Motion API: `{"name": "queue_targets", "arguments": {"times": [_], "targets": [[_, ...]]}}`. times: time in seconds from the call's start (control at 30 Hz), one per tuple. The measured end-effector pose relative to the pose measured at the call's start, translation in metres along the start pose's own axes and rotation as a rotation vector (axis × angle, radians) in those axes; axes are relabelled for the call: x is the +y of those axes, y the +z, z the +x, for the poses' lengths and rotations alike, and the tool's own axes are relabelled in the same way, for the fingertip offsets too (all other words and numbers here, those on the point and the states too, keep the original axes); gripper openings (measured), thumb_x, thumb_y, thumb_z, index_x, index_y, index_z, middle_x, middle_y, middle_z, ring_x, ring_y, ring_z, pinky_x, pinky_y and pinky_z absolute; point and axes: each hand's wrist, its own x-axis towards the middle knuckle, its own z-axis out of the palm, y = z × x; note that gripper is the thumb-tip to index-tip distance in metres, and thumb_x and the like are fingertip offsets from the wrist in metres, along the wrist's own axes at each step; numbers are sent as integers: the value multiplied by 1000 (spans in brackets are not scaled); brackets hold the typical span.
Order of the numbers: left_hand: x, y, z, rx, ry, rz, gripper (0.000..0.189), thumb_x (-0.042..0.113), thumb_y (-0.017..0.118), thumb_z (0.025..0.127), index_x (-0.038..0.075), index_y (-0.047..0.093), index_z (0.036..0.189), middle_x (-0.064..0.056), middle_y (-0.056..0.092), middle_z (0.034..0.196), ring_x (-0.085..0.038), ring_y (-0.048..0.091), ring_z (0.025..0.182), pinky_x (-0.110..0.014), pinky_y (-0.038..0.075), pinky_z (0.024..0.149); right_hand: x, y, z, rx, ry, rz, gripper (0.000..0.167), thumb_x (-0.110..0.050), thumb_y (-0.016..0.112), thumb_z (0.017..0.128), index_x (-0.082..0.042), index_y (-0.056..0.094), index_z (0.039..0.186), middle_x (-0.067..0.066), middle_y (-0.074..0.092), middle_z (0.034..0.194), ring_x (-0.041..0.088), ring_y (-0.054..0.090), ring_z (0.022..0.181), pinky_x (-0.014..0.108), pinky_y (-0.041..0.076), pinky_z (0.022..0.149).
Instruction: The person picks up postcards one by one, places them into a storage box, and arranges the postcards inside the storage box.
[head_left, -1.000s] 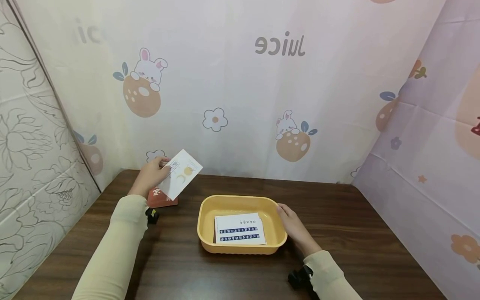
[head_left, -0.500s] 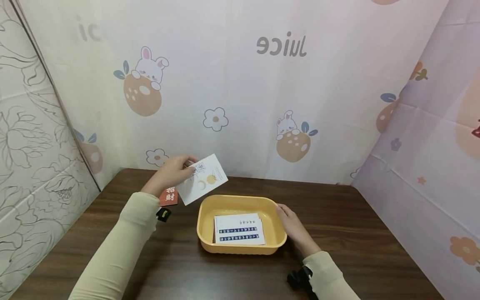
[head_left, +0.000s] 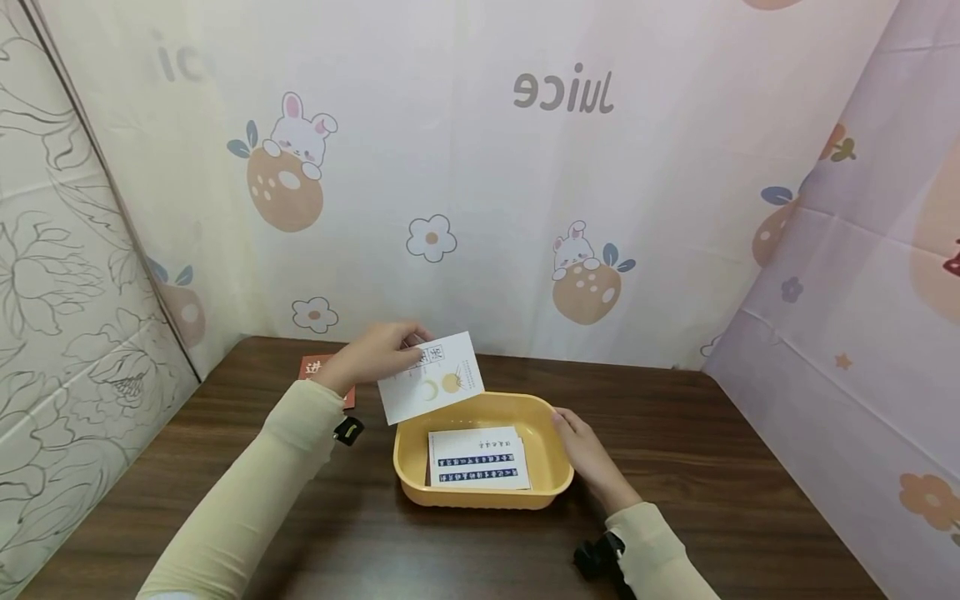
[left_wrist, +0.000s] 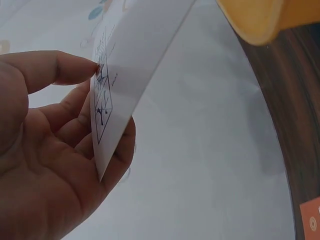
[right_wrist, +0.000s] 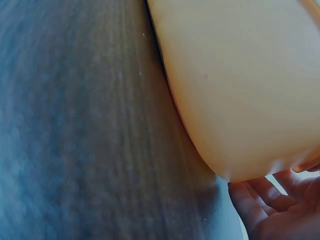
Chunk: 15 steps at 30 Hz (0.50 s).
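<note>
My left hand [head_left: 378, 354] pinches a white card [head_left: 431, 392] between thumb and fingers. The card has a yellow sun-and-moon-like print and boxed characters. It is tilted above the back left corner of a yellow plastic basin [head_left: 408, 492]; in the left wrist view, the thumb lies on the printed face and the fingers are behind. Inside the basin lie white cards with blue text bands [head_left: 480, 458], loosely stacked. At the basin's right end, my right hand [head_left: 592, 458] holds the wall, thumb at the rim; the right wrist view has its fingertips against the outside [right_wrist: 240, 100].
A red card [head_left: 311, 367] with white characters lies on the brown wooden table [head_left: 720, 483] at the back left, partly behind the left hand. A printed curtain [head_left: 480, 167] stands behind the table, with more on both sides.
My left hand has carried the white card rightward from over the red card to the basin's back left corner. The right hand and the basin stay in place.
</note>
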Motion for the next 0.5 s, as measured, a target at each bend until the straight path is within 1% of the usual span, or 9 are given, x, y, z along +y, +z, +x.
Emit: {"name": "queue_targets", "arguments": {"times": [0.07, 0.13, 0.23, 0.4, 0.5], "targets": [[3, 4, 3, -14, 18, 16, 28, 10, 58, 94, 4, 67, 120, -9, 70, 102, -18, 65, 82, -28, 55, 63, 0, 0, 0, -2, -1, 3, 55, -39, 35, 110, 0, 43, 147, 25, 50, 142, 32, 57, 118, 46, 49, 95], [6, 7, 5, -39, 25, 12, 28, 10, 58, 95, 4, 67, 121, -9, 69, 103, -18, 65, 84, -28, 56, 65, 1, 0, 0, -3, -2, 3, 55, -39, 35, 110, 0, 42, 147, 25, 50, 142, 32, 56, 118, 47, 49, 96], [10, 14, 10, -99, 43, 18, 28, 10, 57, 95, 4, 66, 122, -8, 69, 106, -17, 65, 89, -27, 55, 70, 1, 0, 1, -2, -5, -3, 55, -38, 35, 110, 1, 42, 147, 25, 50, 142, 32, 56, 119, 48, 48, 97], [21, 24, 15, -195, 41, 10, 27, 8, 56, 97, 5, 66, 122, -6, 68, 106, -16, 63, 91, -29, 55, 75, 2, 0, 1, -1, -9, -2, 54, -38, 35, 110, 1, 43, 147, 25, 49, 142, 32, 56, 119, 47, 48, 96], [28, 29, 17, -232, 12, -21, 25, 8, 56, 98, 8, 66, 121, -3, 67, 105, -16, 63, 92, -29, 55, 75, 1, 0, 0, -6, -11, 7, 54, -38, 35, 110, 1, 42, 147, 25, 49, 143, 33, 56, 119, 46, 49, 96]]}}
